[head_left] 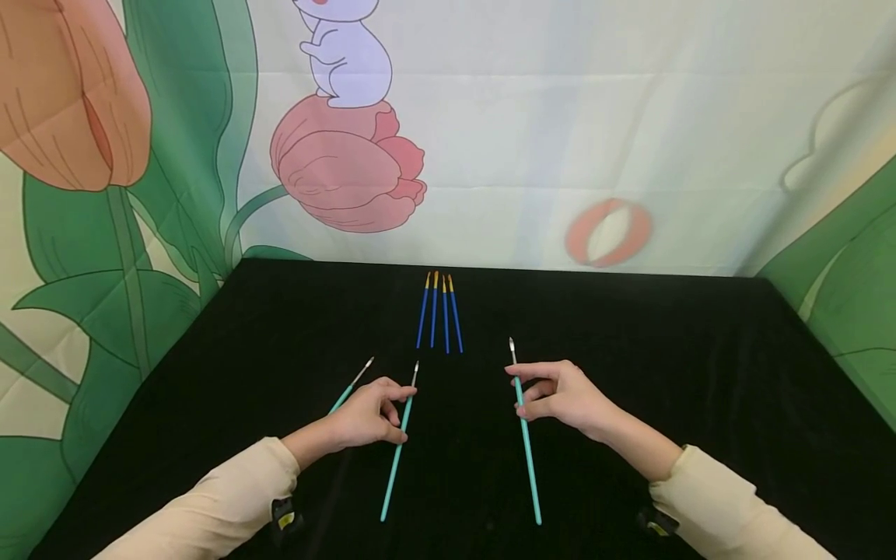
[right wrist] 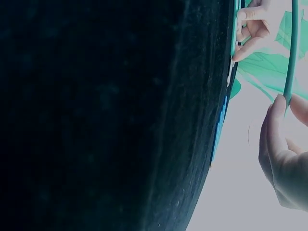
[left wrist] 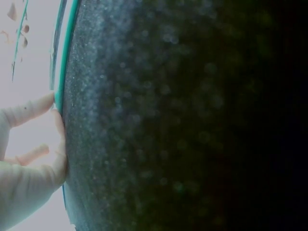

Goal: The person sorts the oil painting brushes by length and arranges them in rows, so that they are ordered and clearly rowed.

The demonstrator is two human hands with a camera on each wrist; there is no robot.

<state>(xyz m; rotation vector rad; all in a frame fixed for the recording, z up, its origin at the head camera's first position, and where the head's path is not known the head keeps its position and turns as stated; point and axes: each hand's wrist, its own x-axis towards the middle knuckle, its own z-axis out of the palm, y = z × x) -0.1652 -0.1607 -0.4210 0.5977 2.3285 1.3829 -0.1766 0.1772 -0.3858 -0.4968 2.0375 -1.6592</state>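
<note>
My left hand [head_left: 360, 416] pinches a teal paintbrush [head_left: 393, 478] between thumb and fingers, its bristle end pointing away from me. To that hand's left lies a second teal paintbrush [head_left: 341, 399], partly hidden by the hand and forearm. Another teal paintbrush [head_left: 530, 467] is pinched in my right hand [head_left: 574, 397], also with its tip toward the back. The right wrist view shows this handle [right wrist: 292, 53] held off the black cloth. In the left wrist view, the left brush's handle [left wrist: 67, 43] runs along the cloth; whether it touches is unclear.
Several blue paintbrushes [head_left: 446, 323] with yellowish ferrules lie side by side at the back middle of the black-covered table [head_left: 644, 334]. Behind the table hangs a printed curtain [head_left: 504, 140] with flowers and a white animal.
</note>
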